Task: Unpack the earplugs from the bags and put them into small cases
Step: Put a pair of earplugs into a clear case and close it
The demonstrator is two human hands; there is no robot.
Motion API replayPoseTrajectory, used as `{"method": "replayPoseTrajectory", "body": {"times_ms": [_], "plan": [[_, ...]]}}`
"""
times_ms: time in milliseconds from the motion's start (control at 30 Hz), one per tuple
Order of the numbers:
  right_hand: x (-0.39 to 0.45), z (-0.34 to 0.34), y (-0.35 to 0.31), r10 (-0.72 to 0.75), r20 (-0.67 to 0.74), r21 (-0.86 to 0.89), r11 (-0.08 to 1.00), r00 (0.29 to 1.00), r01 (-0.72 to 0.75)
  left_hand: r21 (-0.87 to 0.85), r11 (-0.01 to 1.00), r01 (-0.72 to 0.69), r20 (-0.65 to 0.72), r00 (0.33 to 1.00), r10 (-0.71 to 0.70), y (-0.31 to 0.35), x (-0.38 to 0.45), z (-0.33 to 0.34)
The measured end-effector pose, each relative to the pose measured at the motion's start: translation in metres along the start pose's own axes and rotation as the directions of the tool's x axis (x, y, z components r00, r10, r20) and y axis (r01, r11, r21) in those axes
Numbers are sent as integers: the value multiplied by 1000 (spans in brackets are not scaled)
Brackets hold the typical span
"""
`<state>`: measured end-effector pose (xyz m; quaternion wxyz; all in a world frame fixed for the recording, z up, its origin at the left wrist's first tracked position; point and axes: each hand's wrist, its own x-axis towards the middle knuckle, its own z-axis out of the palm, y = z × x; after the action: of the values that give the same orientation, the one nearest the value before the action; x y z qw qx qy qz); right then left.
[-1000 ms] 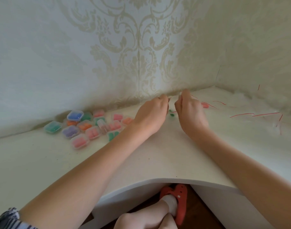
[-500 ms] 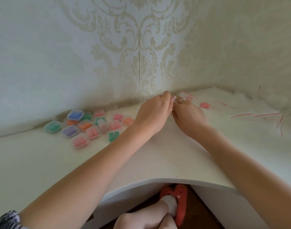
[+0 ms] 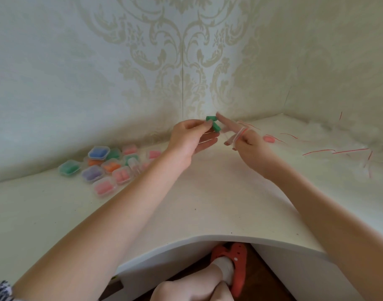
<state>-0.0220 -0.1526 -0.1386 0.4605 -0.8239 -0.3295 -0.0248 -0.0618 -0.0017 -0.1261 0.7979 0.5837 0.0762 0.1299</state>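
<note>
My left hand (image 3: pixel 191 137) is raised over the white desk (image 3: pixel 208 192) and pinches two green earplugs (image 3: pixel 212 123) between thumb and fingertips. My right hand (image 3: pixel 243 140) is just to the right, index finger stretched toward the plugs, with a clear empty bag (image 3: pixel 236 135) with a red strip caught around its fingers. A cluster of small clear cases (image 3: pixel 108 168) filled with blue, green, orange, purple and pink plugs lies at the left. One pink earplug (image 3: pixel 269 139) lies on the desk to the right.
A heap of empty clear bags with red strips (image 3: pixel 338 148) covers the desk's right corner. Patterned walls close in the back. The desk's curved front edge (image 3: pixel 229 237) is near me, with my knee and an orange shoe (image 3: pixel 237 263) beneath.
Both hands have lifted off the desk. The green earplugs have come out of the bag into my left fingers, and the empty bag now hangs on my right hand.
</note>
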Motion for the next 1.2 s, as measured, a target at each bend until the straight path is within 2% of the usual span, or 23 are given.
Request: {"method": "replayPoseTrajectory", "body": {"times_ms": [167,233,333,433,500,633,700,800,933,1000,1100,1200], "plan": [[-1,1,0,32,-36,217,976,999,-24,231,968,-97,46,995,88,-4,2,-4],[1,0,3,15,-66,131,991,998,-7,303,944,-127,82,991,107,-6,1,-3],[4,-2,12,-36,-109,-27,999,993,33,223,973,-54,85,996,36,-7,1,-2],[3,-4,10,-120,-126,-17,993,985,118,132,991,21,73,997,-31,-7,0,-2],[1,-4,7,-132,-88,-8,991,987,132,128,991,39,86,995,-51,-7,-1,-1],[-2,-1,6,-117,74,25,993,990,115,202,979,33,85,995,-51,-9,0,-3],[-1,-2,7,-108,83,-1,994,991,108,220,975,28,80,996,-46,-11,1,-4],[1,-2,9,-90,-5,-14,996,996,90,209,977,33,67,997,-48,-13,3,-6],[6,1,12,-63,-241,-55,997,968,51,74,993,94,98,990,-101,-11,2,-1],[8,0,14,8,-325,3,1000,946,-7,-11,992,130,110,986,-128,-10,2,0],[9,0,11,113,-278,216,975,954,-52,-71,989,131,92,988,-124,-8,4,-1],[7,1,10,169,-191,268,957,967,-114,62,997,55,65,996,-59,-8,4,-3]]}}
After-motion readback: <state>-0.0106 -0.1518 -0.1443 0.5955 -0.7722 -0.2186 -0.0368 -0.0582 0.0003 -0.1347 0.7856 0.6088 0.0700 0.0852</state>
